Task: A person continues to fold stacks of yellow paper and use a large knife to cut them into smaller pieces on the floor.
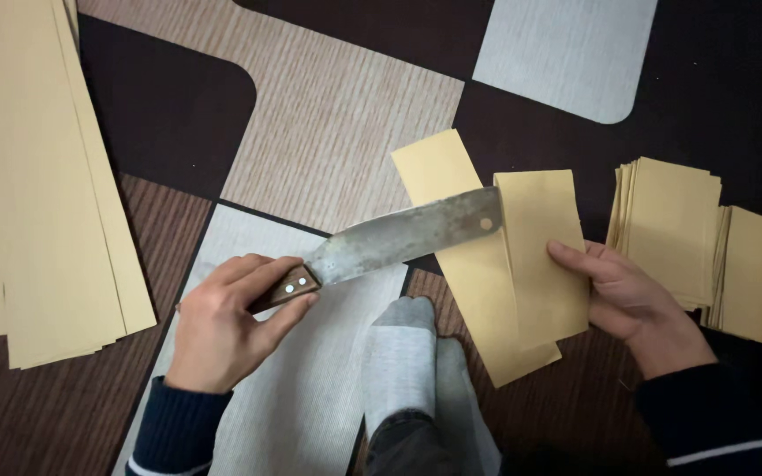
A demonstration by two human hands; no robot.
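Observation:
My left hand grips the wooden handle of a large worn metal knife, its blade pointing right toward a folded tan paper strip. The blade's tip reaches the fold of that strip. My right hand holds the folded part of the strip from the right, fingers on top. The long lower part of the strip lies flat on the floor under the blade.
A tall stack of long tan paper strips lies at the left. Piles of cut tan pieces sit at the right. My grey-socked feet rest in the middle on the patterned floor mat.

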